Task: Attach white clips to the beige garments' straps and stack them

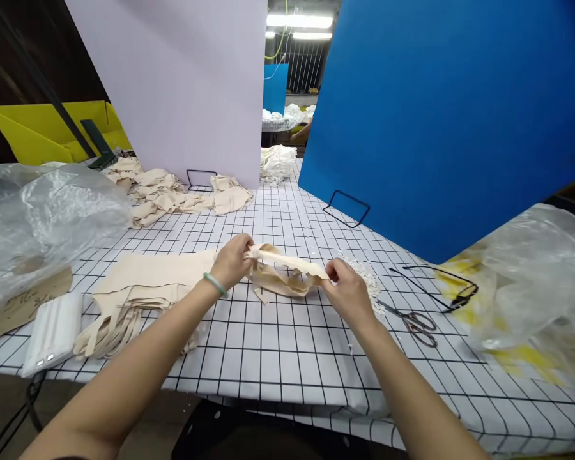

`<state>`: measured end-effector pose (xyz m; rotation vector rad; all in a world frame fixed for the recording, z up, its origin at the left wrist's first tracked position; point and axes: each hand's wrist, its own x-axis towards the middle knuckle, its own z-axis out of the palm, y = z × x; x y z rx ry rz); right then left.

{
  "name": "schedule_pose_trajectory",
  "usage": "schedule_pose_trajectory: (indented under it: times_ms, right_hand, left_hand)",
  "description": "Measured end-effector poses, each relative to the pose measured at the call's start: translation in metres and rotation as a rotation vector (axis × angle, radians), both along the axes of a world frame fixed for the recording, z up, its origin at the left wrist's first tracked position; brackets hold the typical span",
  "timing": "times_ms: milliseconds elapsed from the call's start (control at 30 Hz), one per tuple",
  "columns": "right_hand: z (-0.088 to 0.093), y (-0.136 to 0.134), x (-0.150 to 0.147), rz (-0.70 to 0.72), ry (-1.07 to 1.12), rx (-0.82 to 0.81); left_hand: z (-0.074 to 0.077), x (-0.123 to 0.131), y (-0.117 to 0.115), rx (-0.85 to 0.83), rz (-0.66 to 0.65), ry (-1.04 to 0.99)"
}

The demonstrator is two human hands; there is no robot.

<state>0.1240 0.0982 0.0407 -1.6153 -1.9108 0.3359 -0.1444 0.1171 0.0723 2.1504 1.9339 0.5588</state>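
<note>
Between my hands a beige fabric piece with straps point(287, 260) is stretched sideways above the checked tablecloth. My left hand point(233, 260) pinches its left end, fingers closed; a pale green bangle circles that wrist. At the right end, the fingers of my right hand point(347, 289) are closed on the fabric edge. A lower strip of the piece sags between the hands. Left of my left hand lies a flat stack of similar beige pieces point(156, 271), its straps hanging toward the front edge. Small white bits point(370, 281) are scattered beside my right hand.
Scissors point(414, 321) and black-framed glasses point(460, 297) lie on the right, near a clear plastic bag point(536, 281). On the left are a white power bank point(53, 332), another plastic bag point(52, 211) and heaped beige pieces point(158, 191). Lilac point(186, 83) and blue panels point(426, 115) stand behind.
</note>
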Motion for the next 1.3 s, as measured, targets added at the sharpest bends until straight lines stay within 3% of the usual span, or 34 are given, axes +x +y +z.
schedule_pose_trajectory:
  times_ms: [67,167,267,333,400,500,600,700,800,933,1000,1067,1133,1200,1233,1300]
  right_hand:
    - [-0.002,-0.021,0.010,0.039,0.098,0.126]
    - [-0.006,-0.046,0.007,0.035,0.277,0.126]
    - [0.005,-0.061,-0.013,0.021,0.387,0.168]
    - [0.021,-0.071,-0.025,0.075,0.342,0.321]
    - [0.039,-0.085,-0.034,0.145,0.229,0.522]
    - [0.053,-0.112,-0.038,0.238,0.092,0.702]
    - [0.048,-0.134,-0.039,0.335,0.042,0.705]
    - [0.041,-0.145,-0.036,0.333,0.057,0.696]
    - [0.054,-0.149,-0.026,0.302,0.250,0.560]
    - [0.098,-0.152,-0.007,0.183,0.611,0.263]
    - [0.118,-0.148,0.002,0.127,0.695,0.153]
    - [0.128,-0.133,0.009,0.117,0.773,0.030]
    - [0.123,-0.106,0.013,0.104,0.825,-0.116]
    - [0.103,-0.073,0.015,0.062,0.773,-0.265]
    - [0.088,-0.056,0.016,0.045,0.686,-0.338]
    - [0.054,-0.031,0.019,0.026,0.454,-0.487]
  left_hand:
    - [-0.001,-0.019,-0.034,0.005,-0.062,-0.024]
    - [-0.005,-0.022,-0.085,0.079,-0.107,0.000]
    - [-0.007,0.016,-0.127,0.326,-0.233,-0.211]
    - [-0.008,0.054,-0.145,0.275,-0.519,-0.450]
    - [-0.010,0.085,-0.153,0.221,-0.521,-0.634]
    - [-0.012,0.105,-0.149,0.247,-0.338,-0.867]
    - [-0.005,0.098,-0.141,0.201,-0.326,-1.038]
    - [0.006,0.081,-0.140,0.119,-0.324,-1.071]
    - [0.013,0.062,-0.144,0.131,-0.365,-0.748]
    - [0.024,0.032,-0.150,-0.049,-0.571,-0.109]
    - [0.038,0.015,-0.155,-0.203,-0.672,-0.043]
    - [0.058,0.000,-0.157,-0.361,-0.789,-0.156]
    - [0.073,-0.011,-0.151,-0.546,-0.861,-0.307]
    - [0.074,-0.016,-0.133,-0.711,-0.850,-0.385]
    - [0.068,-0.016,-0.122,-0.752,-0.820,-0.383]
    - [0.044,-0.013,-0.101,-0.672,-0.626,-0.343]
